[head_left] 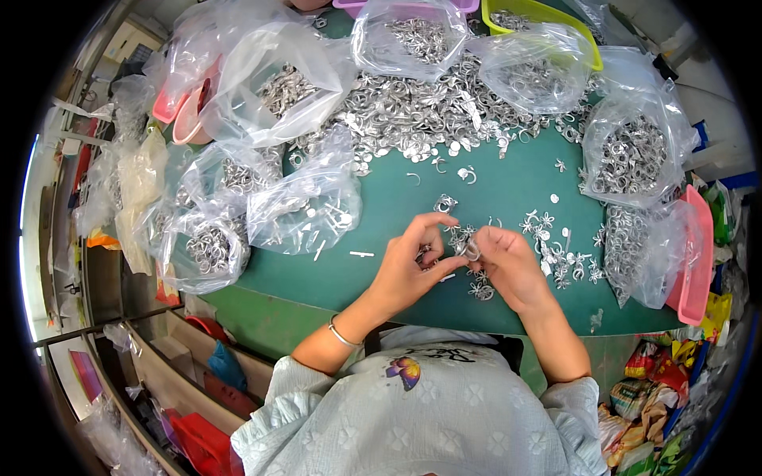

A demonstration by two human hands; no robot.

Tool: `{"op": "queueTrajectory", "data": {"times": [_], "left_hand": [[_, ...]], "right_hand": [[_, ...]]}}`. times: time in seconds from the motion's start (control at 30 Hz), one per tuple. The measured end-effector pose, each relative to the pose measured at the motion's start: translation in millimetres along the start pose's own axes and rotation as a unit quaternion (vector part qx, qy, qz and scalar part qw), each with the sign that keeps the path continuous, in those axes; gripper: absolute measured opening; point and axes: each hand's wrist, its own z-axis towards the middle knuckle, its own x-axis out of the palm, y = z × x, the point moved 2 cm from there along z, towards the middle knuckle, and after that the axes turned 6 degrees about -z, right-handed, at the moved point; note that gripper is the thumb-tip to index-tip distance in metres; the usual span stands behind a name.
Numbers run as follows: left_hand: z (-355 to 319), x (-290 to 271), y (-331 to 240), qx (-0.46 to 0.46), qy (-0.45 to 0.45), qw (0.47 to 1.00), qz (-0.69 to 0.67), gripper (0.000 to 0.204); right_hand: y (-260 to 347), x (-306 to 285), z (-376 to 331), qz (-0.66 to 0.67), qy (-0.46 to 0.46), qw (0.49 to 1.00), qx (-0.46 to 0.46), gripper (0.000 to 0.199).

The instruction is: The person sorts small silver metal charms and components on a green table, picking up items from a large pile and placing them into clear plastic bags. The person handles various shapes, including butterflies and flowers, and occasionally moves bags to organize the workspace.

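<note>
My right hand (pixel 510 266) pinches a silver ring (pixel 473 251) between thumb and fingers, just above the green tabletop. My left hand (pixel 410 260) meets it from the other side, its thumb tip close to the ring. The curled fingers of that hand hold several small silver pieces (pixel 425 253), partly hidden. Just beyond the hands lies another ring (pixel 445 204); one more small cluster (pixel 481 286) rests below them. Loose silver flower-shaped pieces (pixel 543 224) are scattered right of my right hand.
A large heap of silver rings (pixel 405 111) covers the table's far side. Clear bags of pieces stand around it, among them a left bag (pixel 305 208) and a right bag (pixel 631 159). A pink basket (pixel 695 262) sits at the right edge, a yellow-green basket (pixel 594 47) at the back.
</note>
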Motion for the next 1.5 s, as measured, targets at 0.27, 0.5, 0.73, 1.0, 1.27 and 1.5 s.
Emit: {"op": "queueTrajectory", "data": {"times": [0.27, 0.5, 0.73, 1.0, 1.27, 1.5], "left_hand": [[0, -5, 12, 0.109, 0.082, 0.979, 0.153, 0.013], [1, -2, 11, 0.21, 0.062, 0.957, 0.189, 0.007], [5, 7, 0, 0.251, 0.044, 0.949, 0.185, 0.006], [25, 1, 10, 0.045, -0.003, 0.994, 0.099, 0.018], [31, -25, 47, -0.137, -0.046, 0.988, 0.059, 0.029], [32, -28, 62, -0.267, -0.019, 0.936, -0.23, 0.02]], "right_hand": [[4, 8, 0, -0.163, -0.016, 0.986, -0.034, 0.018], [16, 12, -4, -0.223, 0.02, 0.974, -0.041, 0.018], [10, -6, 0, 0.032, 0.136, 0.983, 0.116, 0.023], [34, -13, -48, -0.237, 0.021, 0.965, -0.111, 0.023], [143, -177, -148, -0.475, -0.587, 0.562, -0.338, 0.016], [143, -289, -166, -0.618, -0.602, 0.454, -0.223, 0.024]]}}
